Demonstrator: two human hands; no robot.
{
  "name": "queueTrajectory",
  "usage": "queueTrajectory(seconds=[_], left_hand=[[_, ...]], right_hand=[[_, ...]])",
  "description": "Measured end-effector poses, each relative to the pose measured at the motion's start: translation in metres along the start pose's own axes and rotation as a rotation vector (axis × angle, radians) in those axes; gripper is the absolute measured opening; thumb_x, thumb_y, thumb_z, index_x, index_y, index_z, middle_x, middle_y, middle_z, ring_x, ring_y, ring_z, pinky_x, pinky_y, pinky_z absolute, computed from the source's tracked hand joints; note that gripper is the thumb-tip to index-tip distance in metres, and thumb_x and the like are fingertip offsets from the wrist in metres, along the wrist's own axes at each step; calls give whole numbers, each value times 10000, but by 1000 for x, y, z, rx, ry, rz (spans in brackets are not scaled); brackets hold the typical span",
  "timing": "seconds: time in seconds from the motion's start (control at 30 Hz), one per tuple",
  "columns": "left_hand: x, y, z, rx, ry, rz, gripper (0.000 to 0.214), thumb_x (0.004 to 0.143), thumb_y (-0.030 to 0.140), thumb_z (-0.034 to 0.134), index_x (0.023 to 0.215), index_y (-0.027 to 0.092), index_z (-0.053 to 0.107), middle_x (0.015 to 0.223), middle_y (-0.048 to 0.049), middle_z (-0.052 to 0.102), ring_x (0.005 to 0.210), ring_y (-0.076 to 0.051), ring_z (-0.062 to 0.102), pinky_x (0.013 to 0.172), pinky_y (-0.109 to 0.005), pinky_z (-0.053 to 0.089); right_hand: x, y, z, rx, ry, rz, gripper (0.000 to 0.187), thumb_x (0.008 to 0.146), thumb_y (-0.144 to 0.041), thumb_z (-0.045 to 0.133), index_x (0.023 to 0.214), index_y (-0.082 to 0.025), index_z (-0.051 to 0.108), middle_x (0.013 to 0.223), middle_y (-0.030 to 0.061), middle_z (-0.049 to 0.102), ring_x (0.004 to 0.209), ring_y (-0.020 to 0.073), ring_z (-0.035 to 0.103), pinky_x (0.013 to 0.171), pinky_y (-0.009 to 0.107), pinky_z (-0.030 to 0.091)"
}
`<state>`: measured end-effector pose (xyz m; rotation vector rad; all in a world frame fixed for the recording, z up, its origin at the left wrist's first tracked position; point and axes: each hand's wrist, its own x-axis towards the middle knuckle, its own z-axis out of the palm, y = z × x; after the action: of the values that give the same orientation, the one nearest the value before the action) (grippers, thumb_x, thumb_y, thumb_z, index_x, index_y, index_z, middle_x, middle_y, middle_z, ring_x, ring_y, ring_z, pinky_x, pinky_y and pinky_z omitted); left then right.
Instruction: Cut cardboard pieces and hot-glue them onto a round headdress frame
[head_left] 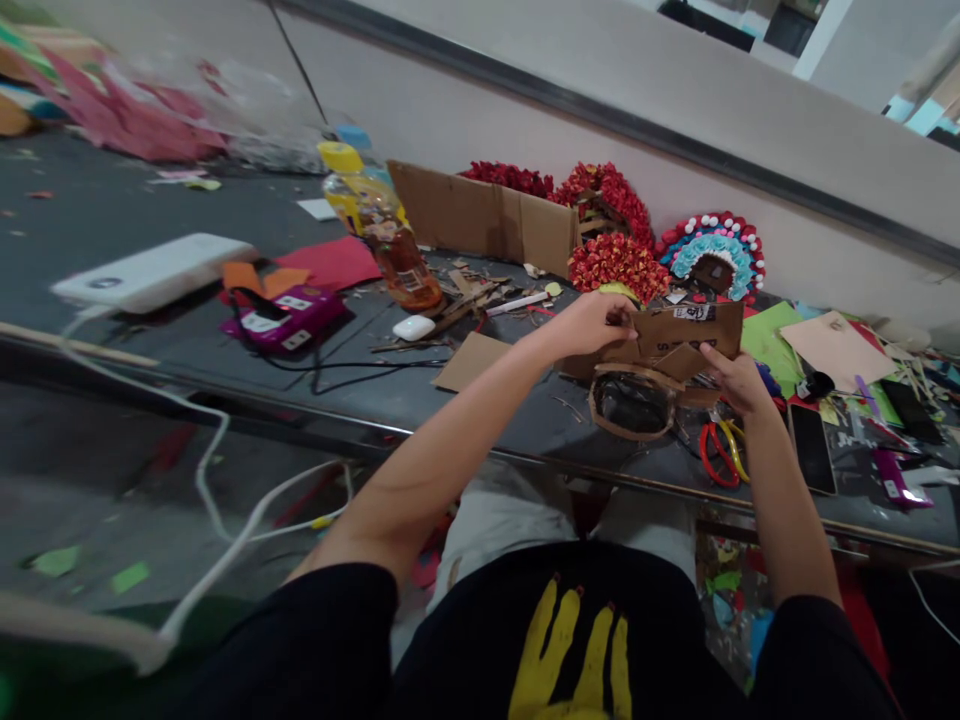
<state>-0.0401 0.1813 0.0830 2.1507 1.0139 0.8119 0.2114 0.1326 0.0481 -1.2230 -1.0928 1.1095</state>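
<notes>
A brown cardboard piece (pixel 709 328) with printed letters and a label is held up over the front of the table. My left hand (pixel 600 322) is closed, pinching its left part between thumb and fingers. On the opposite side, my right hand (pixel 739 380) grips the lower right edge, the thumb lying on the near face. A smaller cardboard flap sticks out between the hands. Just below is a brown oval ring (pixel 634 402); whether it joins the cardboard I cannot tell. Scissors with red and yellow handles (pixel 718 455) lie left of my right forearm.
A bottle of amber liquid (pixel 401 255), a purple box (pixel 289 318) and a white power bank (pixel 154 272) stand to the left. Red paper-covered shapes (pixel 619 265) and a colourful arch (pixel 716 250) are behind. A phone (pixel 811 450) and paper scraps lie right; a white cable (pixel 217 450) hangs in front.
</notes>
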Motion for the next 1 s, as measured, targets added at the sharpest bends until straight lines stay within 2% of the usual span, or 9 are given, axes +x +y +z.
queueTrajectory(seconds=[0.13,0.3,0.47,0.6,0.77,1.0], left_hand=[[1,-2,0,-4,-24,15,240,708,265,614,915,147,635,850,-63,690,766,-161,607,707,-277,446],[0,-2,-1,-22,-14,16,345,700,262,633,1025,145,623,930,-70,690,837,-172,615,749,-280,457],[-1,0,-2,27,-20,7,282,719,287,627,964,146,644,912,-70,689,819,-174,606,749,-285,447],[-1,1,-2,52,-21,4,274,725,278,628,964,148,645,873,-61,682,785,-168,591,739,-286,439],[-1,2,-3,78,-14,-4,237,727,284,626,923,154,656,835,-44,678,769,-165,582,725,-284,426],[-2,2,-3,51,0,-24,222,712,292,635,885,156,666,814,-48,676,728,-160,579,684,-280,414]], right_hand=[[3,-6,-3,-113,-19,-53,454,552,-451,800,907,-190,688,953,23,734,922,206,666,916,380,499],[8,-19,-5,-214,-88,-107,365,586,-441,778,883,-244,698,929,-4,737,910,211,665,891,376,504],[9,-40,0,-275,-147,-101,345,543,-462,795,790,-238,704,835,-7,738,816,218,666,817,377,523],[6,-51,4,-269,-149,-111,378,505,-449,820,771,-213,693,793,-4,730,814,219,650,841,392,509],[6,-45,5,-254,-126,-83,355,527,-426,819,792,-227,691,798,-5,728,870,235,654,879,398,490],[10,-31,4,-257,-111,-93,360,543,-483,791,806,-253,702,833,-8,735,840,243,669,806,392,523]])
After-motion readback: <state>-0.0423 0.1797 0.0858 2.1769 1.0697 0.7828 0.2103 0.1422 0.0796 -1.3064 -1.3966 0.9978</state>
